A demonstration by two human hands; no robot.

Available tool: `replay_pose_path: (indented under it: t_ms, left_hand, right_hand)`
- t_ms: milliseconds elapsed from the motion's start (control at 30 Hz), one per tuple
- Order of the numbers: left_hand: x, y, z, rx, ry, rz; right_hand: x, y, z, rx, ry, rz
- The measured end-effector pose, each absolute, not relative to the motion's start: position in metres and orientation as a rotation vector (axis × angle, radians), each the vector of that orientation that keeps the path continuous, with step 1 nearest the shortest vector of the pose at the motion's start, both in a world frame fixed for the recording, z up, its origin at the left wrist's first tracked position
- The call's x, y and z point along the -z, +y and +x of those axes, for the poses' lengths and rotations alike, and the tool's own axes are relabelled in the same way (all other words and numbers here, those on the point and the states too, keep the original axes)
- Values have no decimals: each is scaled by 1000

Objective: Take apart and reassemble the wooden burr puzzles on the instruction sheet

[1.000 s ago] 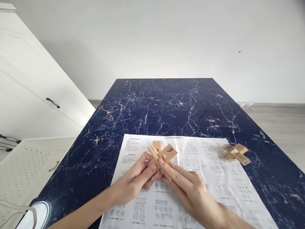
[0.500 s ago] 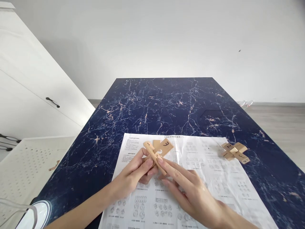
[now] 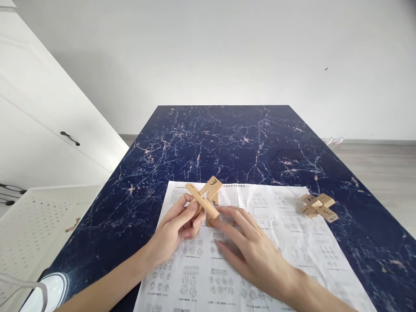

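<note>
My left hand [image 3: 182, 221] is closed around notched wooden puzzle pieces [image 3: 208, 206], which cross one another over the printed sheet. One piece bears a handwritten 3 and points up and away; a slimmer bar lies across it. Fingertips of my right hand [image 3: 250, 245] touch the lower right end of these pieces, with the fingers stretched out and apart. A second wooden puzzle [image 3: 320, 206], a cross of interlocked numbered pieces, rests on the sheet's upper right corner. My left fingers hide part of the held pieces.
The creased instruction sheet [image 3: 260, 268] with small diagrams lies on the dark blue marbled table [image 3: 221, 138]. At the lower left are a white round object [image 3: 52, 290] with a cable and a perforated white surface [image 3: 35, 225]. A white cabinet [image 3: 48, 99] stands to the left.
The held puzzle pieces have shifted slightly left and turned, showing more of the upright piece behind. My right fingers have loosened from the top of the bar to its lower right end.
</note>
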State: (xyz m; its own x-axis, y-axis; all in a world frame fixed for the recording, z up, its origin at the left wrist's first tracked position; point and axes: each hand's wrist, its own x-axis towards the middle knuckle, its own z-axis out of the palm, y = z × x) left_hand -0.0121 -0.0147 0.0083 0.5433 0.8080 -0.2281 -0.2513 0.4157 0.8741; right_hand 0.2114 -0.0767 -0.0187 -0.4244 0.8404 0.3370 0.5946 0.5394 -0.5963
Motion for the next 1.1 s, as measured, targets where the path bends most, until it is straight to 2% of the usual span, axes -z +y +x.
replay_pose_path:
  t_ms: [367,700,967,1100]
  left_hand:
    - [-11,-12,-12,-761,746,875]
    - [-8,-14,-14,-643,751,984]
    - [-12,-12,-13,-715,783,910]
    - [-16,-11,-12,-728,772,895]
  right_hand:
    - [15,-75,213,-667,-2061,-1134]
    - [28,-73,217,-596,-2107,-1230]
    - [16,-72,219,-797,-1777,-1266]
    - [14,-67,224,-1151,-1441,-1122]
